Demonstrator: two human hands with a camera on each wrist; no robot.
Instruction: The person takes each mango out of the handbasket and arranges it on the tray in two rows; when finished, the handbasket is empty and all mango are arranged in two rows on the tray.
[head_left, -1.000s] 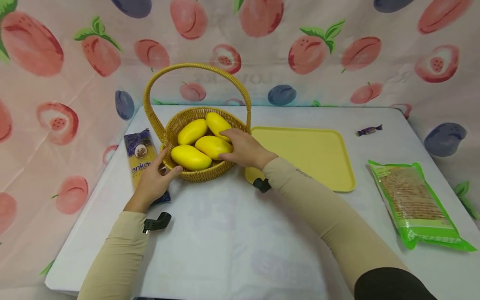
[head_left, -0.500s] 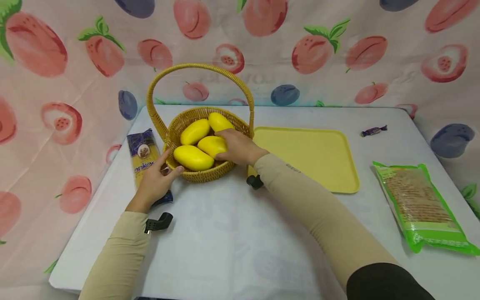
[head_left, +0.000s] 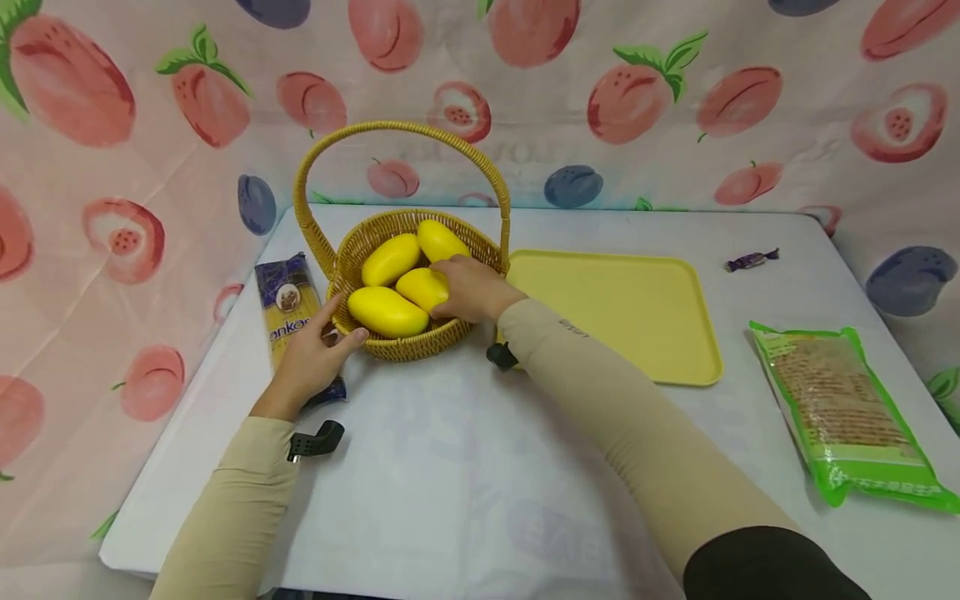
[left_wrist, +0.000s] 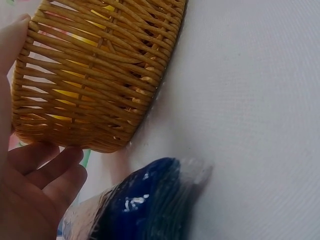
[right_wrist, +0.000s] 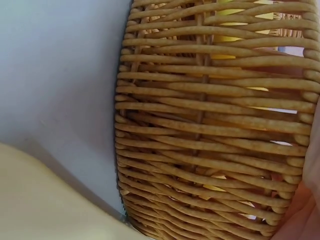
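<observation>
A yellow wicker basket (head_left: 408,348) with a tall handle stands on the white table, several yellow mangoes inside it. My right hand (head_left: 476,290) reaches over its right rim and holds one mango (head_left: 422,287), partly covering it. Thumb and index finger spread, my left hand (head_left: 306,364) rests against the basket's left front. In the left wrist view, that hand (left_wrist: 32,192) touches the outside of the woven wall (left_wrist: 95,80). The right wrist view is mostly basket wall (right_wrist: 210,120), with only part of the right hand (right_wrist: 306,212) at the edge.
A pasta bag (head_left: 288,321) lies left of the basket, partly under the left hand. On the right are a yellow tray (head_left: 622,312), a small wrapped candy (head_left: 752,260) and a green-edged food packet (head_left: 847,408). A fruit-print cloth (head_left: 525,100) hangs behind.
My right hand has moved left and closed further over the mango, which stays in the basket. The left hand keeps its place on the basket. The whole view shifts slightly.
</observation>
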